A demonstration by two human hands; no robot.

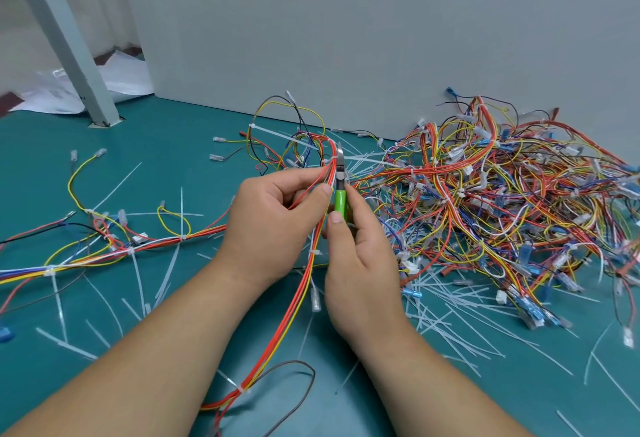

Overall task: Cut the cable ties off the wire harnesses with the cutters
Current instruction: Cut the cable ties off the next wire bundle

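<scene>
My left hand [273,222] grips a wire harness [294,312] of red, orange and yellow wires, raised over the teal floor. My right hand [360,256] holds green-handled cutters [340,194] upright beside it. The cutters' metal jaws point up at a white cable tie [363,159] wrapped round the harness just above my left thumb. Another white tie [313,252] circles the same harness below my hands, and one more tie [242,389] sits lower down. The harness runs down between my forearms toward the frame's bottom edge.
A big tangled heap of harnesses [502,201] fills the right side against the grey wall [346,38]. A second harness [104,249] lies stretched out on the left. Cut white tie strips [446,319] are scattered over the floor. A grey post [69,45] stands at the back left.
</scene>
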